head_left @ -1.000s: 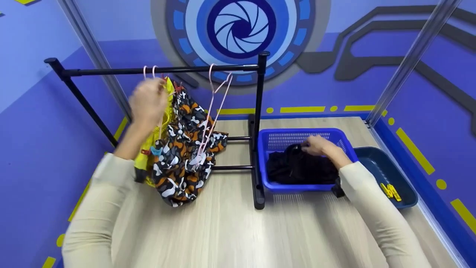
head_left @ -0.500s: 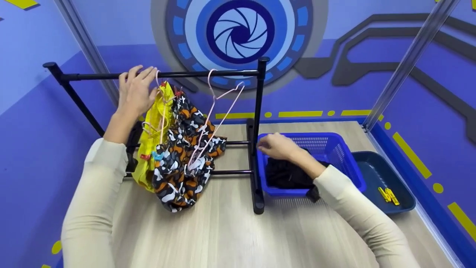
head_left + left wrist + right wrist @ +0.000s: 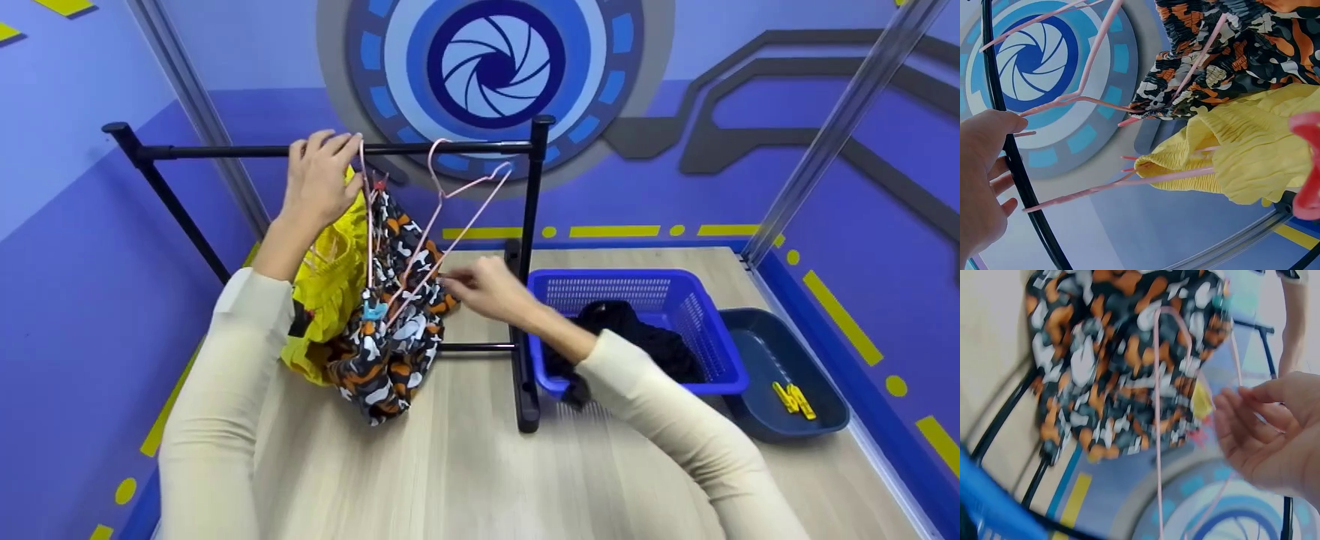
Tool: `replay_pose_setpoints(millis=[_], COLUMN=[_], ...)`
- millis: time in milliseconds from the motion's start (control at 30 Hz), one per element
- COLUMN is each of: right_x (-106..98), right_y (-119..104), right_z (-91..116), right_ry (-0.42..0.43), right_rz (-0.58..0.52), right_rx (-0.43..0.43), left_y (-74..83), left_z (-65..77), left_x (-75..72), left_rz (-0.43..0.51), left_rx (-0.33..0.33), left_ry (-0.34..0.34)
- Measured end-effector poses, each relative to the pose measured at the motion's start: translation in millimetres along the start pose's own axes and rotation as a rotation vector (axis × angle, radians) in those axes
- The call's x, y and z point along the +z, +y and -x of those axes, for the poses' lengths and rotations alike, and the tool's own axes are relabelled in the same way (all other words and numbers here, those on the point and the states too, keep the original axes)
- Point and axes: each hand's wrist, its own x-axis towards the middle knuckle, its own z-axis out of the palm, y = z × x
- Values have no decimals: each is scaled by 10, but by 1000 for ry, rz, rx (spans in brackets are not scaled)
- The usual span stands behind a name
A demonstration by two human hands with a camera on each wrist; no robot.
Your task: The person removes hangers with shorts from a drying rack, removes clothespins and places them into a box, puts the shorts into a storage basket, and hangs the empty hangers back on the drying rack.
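My left hand (image 3: 319, 176) lies over the black top rail (image 3: 217, 151). Its thumb rests right at a pink hanger's hook, with the other fingers behind the rail in the left wrist view. From this hanger (image 3: 1069, 101) hang camouflage-patterned shorts (image 3: 379, 375), with a red clip (image 3: 380, 184) and a blue clip (image 3: 375, 310) on them. Left of them, a yellow garment (image 3: 1230, 163) hangs on another pink hanger (image 3: 1106, 188). My right hand (image 3: 491, 289), fingers loosely curled and holding nothing, is just right of the shorts, near a bare pink hanger (image 3: 480, 211).
A blue basket (image 3: 705, 388) with black clothing (image 3: 675, 345) inside stands right of the rack, close to my right forearm. Beyond it sits a dark teal tray (image 3: 757, 337) holding yellow clothespins (image 3: 793, 401). The rack's right upright (image 3: 532, 210) rises between shorts and basket.
My left hand has slid right along the rail, and the shorts' hanger has shifted right with it. My right hand has come from the basket leftward to the hanging shorts.
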Motion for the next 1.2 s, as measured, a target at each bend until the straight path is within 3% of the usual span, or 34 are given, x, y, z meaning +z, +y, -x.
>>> replay_pose_setpoints(millis=[133, 233, 333, 400, 633, 967, 1200], right_x=[225, 412, 594, 678, 803, 724, 655], right_y=[-200, -309, -372, -399, -408, -435, -552], right_z=[-189, -298, -383, -427, -544, -633, -650], right_ry=[39, 4, -36, -63, -132, -94, -69], right_rz=[-215, -420, -549, -569, -637, -948, -983], right_rx=[0, 69, 141, 183, 267, 336, 334], left_y=[-29, -121, -241, -302, -400, -406, -475], left_z=[-29, -25, 19, 57, 160, 147, 153], left_x=[-40, -60, -50, -52, -109, -140, -146], left_rz=[15, 68, 95, 78, 21, 2, -19], left_rx=[-26, -81, -135, -151, -99, -63, -70], left_ry=[-80, -82, -58, -74, -147, -140, -183])
